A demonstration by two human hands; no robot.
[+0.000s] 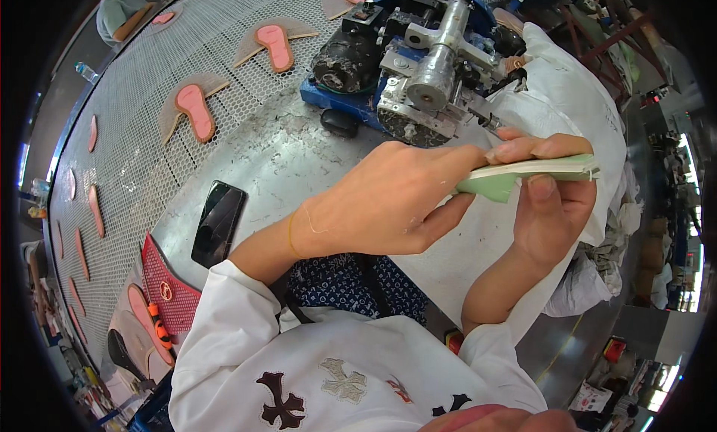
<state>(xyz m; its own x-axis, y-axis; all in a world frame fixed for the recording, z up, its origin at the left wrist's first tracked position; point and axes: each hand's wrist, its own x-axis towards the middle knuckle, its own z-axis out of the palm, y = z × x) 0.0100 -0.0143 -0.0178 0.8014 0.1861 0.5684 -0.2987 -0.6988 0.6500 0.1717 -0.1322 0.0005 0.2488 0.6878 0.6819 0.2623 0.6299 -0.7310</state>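
Observation:
Above the right front of the metal table, both hands hold a slim pale green piece [497,185] with a white layered edge. Its kind is not clear; it may be a stack of sheets. My left hand [388,200] pinches the left end between thumb and fingers. The fingers of my right hand [551,212] lie along the top edge, and the thumb presses from below. Just behind the hands stands a blue-based machine [441,81] with metal rollers and a dark motor. A white cloth or sack [553,81] hangs beside it.
Left of my forearm lies a black phone [218,223] on the metal table [261,148]. Pink insoles [196,112] rest on a mesh conveyor [246,6] farther left. A red perforated piece [168,286] and an orange-black tool [158,326] lie near left. Another person [123,17] is at far left.

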